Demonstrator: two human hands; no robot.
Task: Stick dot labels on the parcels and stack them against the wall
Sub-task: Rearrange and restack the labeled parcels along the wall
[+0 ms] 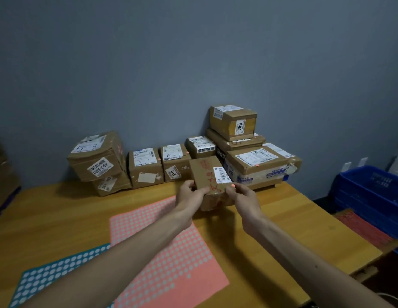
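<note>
Both my hands hold a small brown parcel with red writing and a white barcode label, lifted over the far middle of the wooden table. My left hand grips its near left corner. My right hand grips its near right corner, where an orange dot label sits. Behind it, several brown parcels stand in a row against the grey wall, with a taller stack at the right. A pink dot-label sheet lies under my forearms.
A teal dot-label sheet lies at the near left of the table. Blue plastic crates stand at the right beyond the table edge, with a red mesh piece in front of them. More cardboard stands at the far left.
</note>
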